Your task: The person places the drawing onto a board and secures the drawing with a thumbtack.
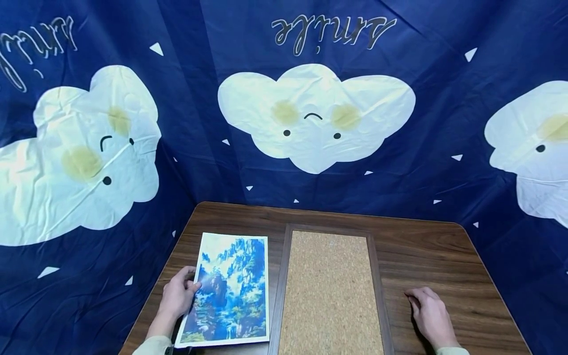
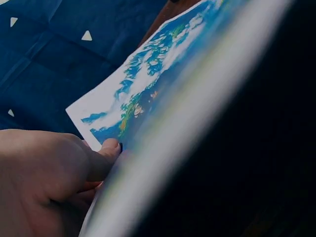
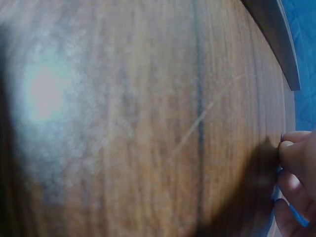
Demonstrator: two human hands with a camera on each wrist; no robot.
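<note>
My left hand pinches the left edge of a printed picture of blue mountains and waterfalls with a white border. Its thumb lies on the printed face, while the other fingers go behind. The picture leans over the left part of the table, beside a cork board in a brown wooden frame. To the right of that board, my right hand rests by the tabletop with its fingers loosely curled. In the right wrist view nothing shows between its fingertips.
The dark wood-grain table has rounded far corners. A blue curtain printed with white clouds and small triangles surrounds it at the back and both sides. The board's frame stands between the two hands.
</note>
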